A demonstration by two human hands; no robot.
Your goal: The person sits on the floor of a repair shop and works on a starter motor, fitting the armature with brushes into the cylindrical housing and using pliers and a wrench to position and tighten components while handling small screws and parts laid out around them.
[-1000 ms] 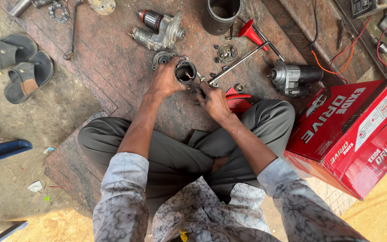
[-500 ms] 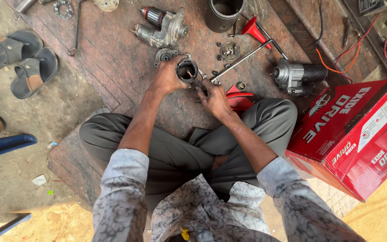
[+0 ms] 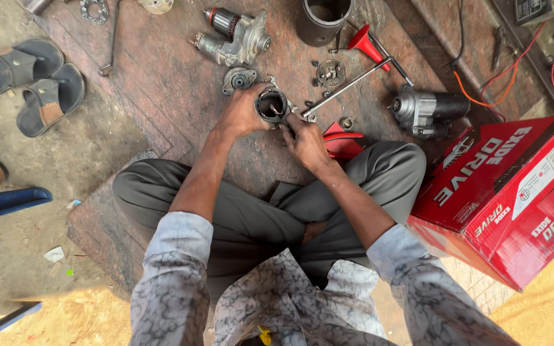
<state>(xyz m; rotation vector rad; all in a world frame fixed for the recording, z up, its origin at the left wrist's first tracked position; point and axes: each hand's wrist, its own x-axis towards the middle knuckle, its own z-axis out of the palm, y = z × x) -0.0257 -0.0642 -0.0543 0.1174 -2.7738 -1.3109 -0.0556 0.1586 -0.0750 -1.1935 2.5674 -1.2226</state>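
1. Facing almost straight up toward the head camera, the dark hollow metal motor cylinder (image 3: 271, 104) shows its open mouth, so its long axis runs roughly vertical off the rusty brown metal floor plate (image 3: 161, 83).
2. It stands on that plate in front of the person's crossed legs, at 12 o'clock from the knees.
3. The left hand (image 3: 242, 112) sits at 9 o'clock of the cylinder and grips its outer wall, fingers wrapped round it.
4. The right hand (image 3: 302, 138) lies at 4 o'clock, fingertips pinched at the rim; whether they clasp a small part I cannot tell.
5. Inside the bore, thin wires and dull windings show; the shell is grimy grey-black.
6. At 12 o'clock lies a grey starter motor with copper armature (image 3: 235, 35); at 2 o'clock a long steel rod tool (image 3: 344, 86); at 3 o'clock a red cardboard box (image 3: 508, 192).
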